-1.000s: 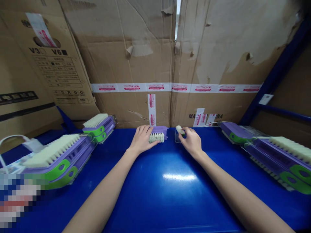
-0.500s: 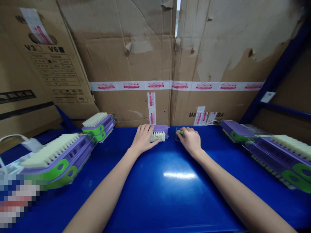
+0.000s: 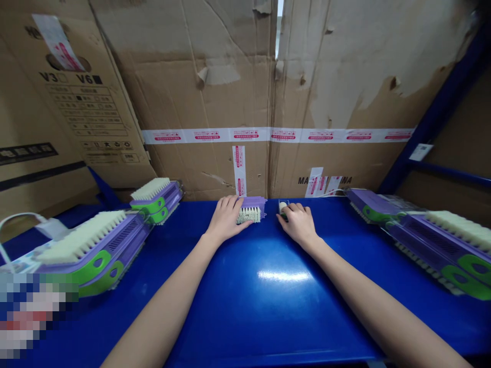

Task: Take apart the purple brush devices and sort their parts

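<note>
At the far edge of the blue table my left hand (image 3: 225, 219) grips the left end of a purple scrub brush (image 3: 253, 202), fingers over its back and thumb along the pale bristles. The bristles face me. Just right of it, my right hand (image 3: 298, 222) is closed on a small item (image 3: 283, 206) with a white rounded top and a clear outer part. The fingers hide most of this item, so I cannot tell its kind. A narrow gap separates it from the brush.
Paired purple-and-green brushes lie at the left (image 3: 103, 240), back left (image 3: 156, 199) and right (image 3: 433, 240) of the blue table (image 3: 245, 317). A white cable and plug (image 3: 53, 227) sit at the left. Taped cardboard (image 3: 215, 163) stands behind; a blue frame post (image 3: 425, 122) slants at the right.
My right hand has rotated slightly, its fingers lower. The small item's white top now shows above them where green showed before. My left hand and the brush have stayed put.
</note>
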`<action>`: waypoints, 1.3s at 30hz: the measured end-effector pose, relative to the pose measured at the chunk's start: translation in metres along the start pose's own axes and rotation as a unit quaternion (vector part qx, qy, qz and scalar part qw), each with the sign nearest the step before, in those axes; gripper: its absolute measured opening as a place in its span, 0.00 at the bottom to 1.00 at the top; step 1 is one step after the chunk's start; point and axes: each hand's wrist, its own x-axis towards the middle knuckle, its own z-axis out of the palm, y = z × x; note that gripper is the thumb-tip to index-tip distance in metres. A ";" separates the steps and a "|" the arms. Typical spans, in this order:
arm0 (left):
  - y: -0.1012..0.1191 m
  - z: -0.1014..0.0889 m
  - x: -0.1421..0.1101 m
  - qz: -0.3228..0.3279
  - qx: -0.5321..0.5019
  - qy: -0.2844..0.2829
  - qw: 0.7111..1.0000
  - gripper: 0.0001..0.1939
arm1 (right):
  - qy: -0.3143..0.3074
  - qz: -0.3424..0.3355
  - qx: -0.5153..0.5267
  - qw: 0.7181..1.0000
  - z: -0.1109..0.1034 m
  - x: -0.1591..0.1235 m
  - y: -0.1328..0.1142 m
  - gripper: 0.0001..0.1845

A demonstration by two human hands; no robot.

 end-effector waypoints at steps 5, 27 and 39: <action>0.000 0.004 -0.003 -0.035 0.001 -0.001 0.999 0.36 | -0.010 0.000 0.020 1.000 -0.001 0.000 0.009 0.16; -0.006 0.001 -0.005 -0.104 -0.028 0.009 0.994 0.36 | 0.012 0.030 0.061 0.998 -0.009 0.003 0.028 0.17; -0.027 -0.006 -0.013 -0.134 -0.072 0.041 0.987 0.20 | -0.090 0.131 0.012 0.987 -0.012 0.005 0.047 0.19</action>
